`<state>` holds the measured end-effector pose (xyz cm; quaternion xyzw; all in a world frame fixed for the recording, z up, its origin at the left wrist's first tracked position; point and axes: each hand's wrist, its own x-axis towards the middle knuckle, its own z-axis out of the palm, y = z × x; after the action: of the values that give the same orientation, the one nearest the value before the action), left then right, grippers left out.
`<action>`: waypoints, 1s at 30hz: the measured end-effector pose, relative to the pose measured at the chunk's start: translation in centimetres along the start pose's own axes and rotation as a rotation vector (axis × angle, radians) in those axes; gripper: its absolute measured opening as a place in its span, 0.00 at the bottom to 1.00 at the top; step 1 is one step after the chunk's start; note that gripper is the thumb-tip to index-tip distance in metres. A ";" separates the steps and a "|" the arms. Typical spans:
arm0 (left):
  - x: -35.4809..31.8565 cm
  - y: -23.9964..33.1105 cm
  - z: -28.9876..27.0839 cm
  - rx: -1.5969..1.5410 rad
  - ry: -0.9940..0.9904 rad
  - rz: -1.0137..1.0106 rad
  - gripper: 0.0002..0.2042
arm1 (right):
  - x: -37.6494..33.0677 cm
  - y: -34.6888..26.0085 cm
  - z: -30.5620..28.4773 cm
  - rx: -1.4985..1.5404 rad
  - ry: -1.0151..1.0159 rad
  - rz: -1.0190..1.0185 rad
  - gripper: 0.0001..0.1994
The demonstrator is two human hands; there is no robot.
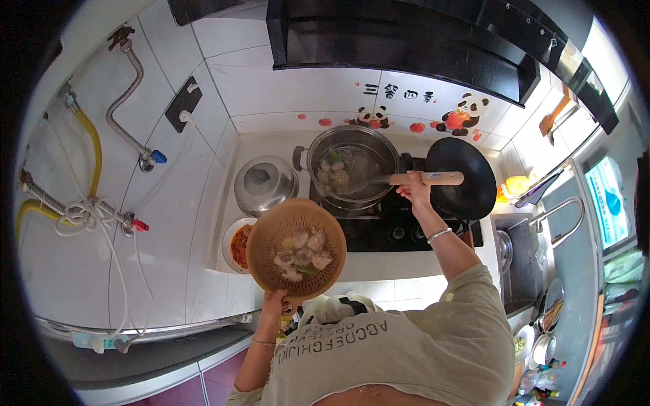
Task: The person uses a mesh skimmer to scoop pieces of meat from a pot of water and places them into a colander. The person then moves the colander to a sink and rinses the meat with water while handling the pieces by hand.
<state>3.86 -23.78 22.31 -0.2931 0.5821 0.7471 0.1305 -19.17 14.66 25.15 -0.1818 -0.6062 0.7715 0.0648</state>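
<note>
My left hand (274, 303) grips the rim of a brown plastic colander (264, 233), which holds several pale chunks of meat (306, 260) with a bit of green among them. The colander is held in front of the stove, tilted a little. My right hand (416, 191) is closed round the light wooden handle (443, 178) of a cooking utensil. Its metal end reaches into a steel pot (393, 157) on the left burner, and its head is too unclear to name. More pale chunks (333, 177) and some green lie in the pot.
A black wok (467, 179) sits on the right of the black stove (365, 237). A domed steel lid (266, 184) and a plate of red food (240, 245) lie left of it. The sink (525, 260) is at the right. A dark range hood (399, 44) hangs above.
</note>
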 end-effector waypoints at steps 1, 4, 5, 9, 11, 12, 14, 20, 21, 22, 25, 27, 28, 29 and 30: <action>-0.2 0.2 0.2 0.012 0.021 -0.015 0.12 | -0.2 -0.1 -0.4 0.018 0.019 0.012 0.13; -1.1 1.6 1.5 0.029 0.046 -0.051 0.09 | -0.5 -0.6 -1.9 0.078 0.063 0.001 0.12; -0.7 1.5 1.3 0.018 0.037 -0.052 0.08 | -0.7 -0.9 -2.2 0.104 0.075 -0.013 0.12; -0.8 1.7 1.8 -0.008 0.040 -0.009 0.05 | -2.8 -2.5 -3.4 0.233 0.079 -0.033 0.12; 0.9 0.4 0.5 0.018 -0.074 -0.003 0.10 | -2.6 -2.1 -3.8 0.208 0.054 -0.083 0.13; 1.5 0.2 0.1 0.034 -0.135 0.000 0.13 | -2.4 -2.2 -4.0 0.167 0.051 -0.109 0.13; 2.2 0.5 -0.4 0.134 -0.206 -0.009 0.13 | -2.6 -2.4 -3.9 0.109 0.051 -0.137 0.13; 3.1 0.5 1.0 0.058 -0.159 0.048 0.07 | -3.0 -2.6 -3.8 0.061 0.043 -0.175 0.11; 3.2 0.8 1.3 0.050 -0.141 0.041 0.05 | -3.2 -2.7 -3.9 0.075 0.045 -0.188 0.11; 3.2 1.1 1.7 0.043 -0.124 0.035 0.04 | -3.5 -3.0 -4.1 0.091 0.047 -0.203 0.11; 3.9 1.3 1.8 0.105 -0.052 0.005 0.07 | -6.1 -6.2 -3.6 0.066 0.024 -0.229 0.11; 3.9 1.5 2.4 0.153 0.003 0.024 0.10 | -8.4 -8.6 -3.4 0.061 -0.034 -0.281 0.11; 4.4 1.1 1.5 0.136 -0.046 0.022 0.12 | -9.7 -9.6 -3.2 0.080 -0.080 -0.330 0.12; 5.0 0.8 1.1 0.126 -0.075 0.032 0.13 | -10.8 -10.1 -3.2 0.062 -0.133 -0.366 0.12; 5.7 0.5 0.9 0.116 -0.101 0.044 0.13 | -11.7 -10.5 -3.2 0.046 -0.189 -0.402 0.12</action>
<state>-1.19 -23.91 19.48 -0.2342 0.6234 0.7287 0.1602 -8.48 16.51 36.90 0.0171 -0.6160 0.7702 0.1643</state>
